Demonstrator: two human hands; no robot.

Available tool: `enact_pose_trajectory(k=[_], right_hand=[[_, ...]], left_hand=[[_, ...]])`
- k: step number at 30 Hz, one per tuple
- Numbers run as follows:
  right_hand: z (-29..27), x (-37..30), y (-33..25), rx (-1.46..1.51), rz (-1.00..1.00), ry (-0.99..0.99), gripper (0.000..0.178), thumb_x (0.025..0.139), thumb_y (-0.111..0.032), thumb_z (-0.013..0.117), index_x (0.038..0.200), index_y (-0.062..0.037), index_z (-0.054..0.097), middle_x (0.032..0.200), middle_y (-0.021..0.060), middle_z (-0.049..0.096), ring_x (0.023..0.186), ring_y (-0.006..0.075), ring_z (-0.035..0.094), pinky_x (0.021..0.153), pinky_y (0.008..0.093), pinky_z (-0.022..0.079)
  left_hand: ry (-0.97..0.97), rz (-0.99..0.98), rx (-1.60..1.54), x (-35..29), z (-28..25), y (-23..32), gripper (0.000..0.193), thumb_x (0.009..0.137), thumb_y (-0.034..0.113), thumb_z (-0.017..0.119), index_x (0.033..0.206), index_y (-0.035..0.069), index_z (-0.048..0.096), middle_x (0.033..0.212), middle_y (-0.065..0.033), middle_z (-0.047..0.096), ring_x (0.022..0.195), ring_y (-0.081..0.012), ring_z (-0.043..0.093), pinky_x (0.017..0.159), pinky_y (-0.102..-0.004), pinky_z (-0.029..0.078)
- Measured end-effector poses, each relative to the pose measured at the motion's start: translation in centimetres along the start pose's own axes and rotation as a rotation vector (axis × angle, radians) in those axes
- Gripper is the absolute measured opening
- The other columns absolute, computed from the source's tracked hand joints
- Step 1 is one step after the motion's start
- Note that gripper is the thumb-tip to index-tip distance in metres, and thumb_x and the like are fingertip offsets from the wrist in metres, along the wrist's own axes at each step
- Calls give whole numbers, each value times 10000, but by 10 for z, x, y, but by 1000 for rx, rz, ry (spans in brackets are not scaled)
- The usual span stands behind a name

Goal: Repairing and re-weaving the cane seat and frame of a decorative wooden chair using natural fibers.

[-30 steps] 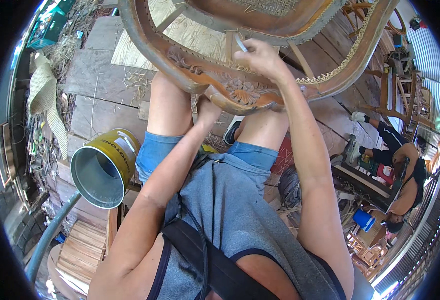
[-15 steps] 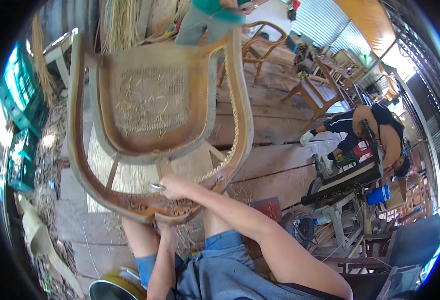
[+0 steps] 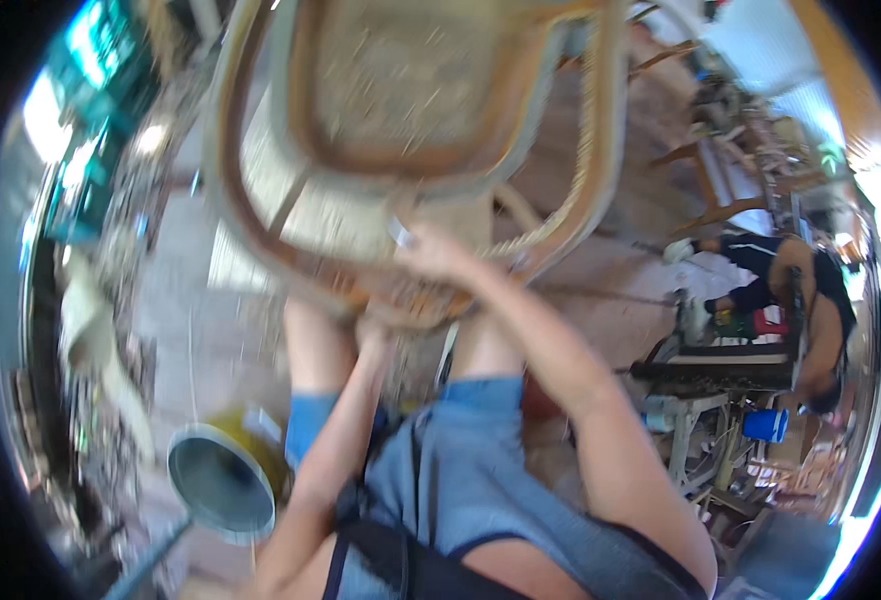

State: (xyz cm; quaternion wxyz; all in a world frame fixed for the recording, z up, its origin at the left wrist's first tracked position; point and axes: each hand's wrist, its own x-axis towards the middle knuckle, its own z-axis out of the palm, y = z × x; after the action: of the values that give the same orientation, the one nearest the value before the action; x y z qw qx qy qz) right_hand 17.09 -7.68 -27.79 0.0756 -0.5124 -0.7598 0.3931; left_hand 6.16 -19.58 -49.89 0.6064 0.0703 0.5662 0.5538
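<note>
A brown wooden chair frame point(image 3: 331, 285) leans before me across my knees, its seat panel woven in cane mesh point(image 3: 401, 80). Along its right inner edge runs a strip of woven cane point(image 3: 583, 130). My right hand point(image 3: 436, 253) is closed over the carved near rail, and a small shiny metal tool point(image 3: 401, 233) sticks out of it; blur hides its kind. At the near edge of the same rail is my left hand point(image 3: 379, 328), wrapped on the frame from my side, its fingers partly hidden behind the wood.
A yellow bucket point(image 3: 223, 480) stands by my left leg. Beyond it lies a pale rolled sheet point(image 3: 91, 320) near green crates point(image 3: 81, 200). At the right, another person point(image 3: 821, 310) bends over a dark wooden piece point(image 3: 716, 370); a blue container point(image 3: 764, 425) is close by.
My view has tipped downward, so the chair sits higher in the picture and the person at the top has left view. More of the bucket shows. Both hands stay at the chair rail.
</note>
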Motion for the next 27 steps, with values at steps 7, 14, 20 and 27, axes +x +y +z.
enact_pose_trajectory(k=[7,14,20,27], right_hand=[[14,19,26,-208,-237,121,225,839,-198,558,880,17,615,881,246,643,857,411,630,727,484,493],[46,6,24,-19,4,-12,247,913,-232,526,904,9,583,847,266,615,792,418,598,700,484,468],[41,3,11,-211,-266,177,237,884,-201,520,885,30,571,902,273,598,896,439,580,778,508,460],[21,8,29,-244,-265,-53,238,797,-163,534,903,44,584,924,283,609,878,455,588,792,506,477]], left_hand=[[-188,262,-104,-34,27,34,230,1007,261,476,1170,101,501,1087,-33,562,990,-189,575,882,-357,503],[-248,216,-54,11,-32,-48,293,996,204,456,1269,97,443,1188,-32,522,1083,-164,521,916,-317,463],[-215,341,-26,18,-19,-54,118,987,224,483,1057,128,490,982,-4,526,864,-137,530,758,-316,483],[-215,32,-335,-59,28,61,82,958,187,536,1022,143,511,931,-11,565,811,-178,589,692,-353,524]])
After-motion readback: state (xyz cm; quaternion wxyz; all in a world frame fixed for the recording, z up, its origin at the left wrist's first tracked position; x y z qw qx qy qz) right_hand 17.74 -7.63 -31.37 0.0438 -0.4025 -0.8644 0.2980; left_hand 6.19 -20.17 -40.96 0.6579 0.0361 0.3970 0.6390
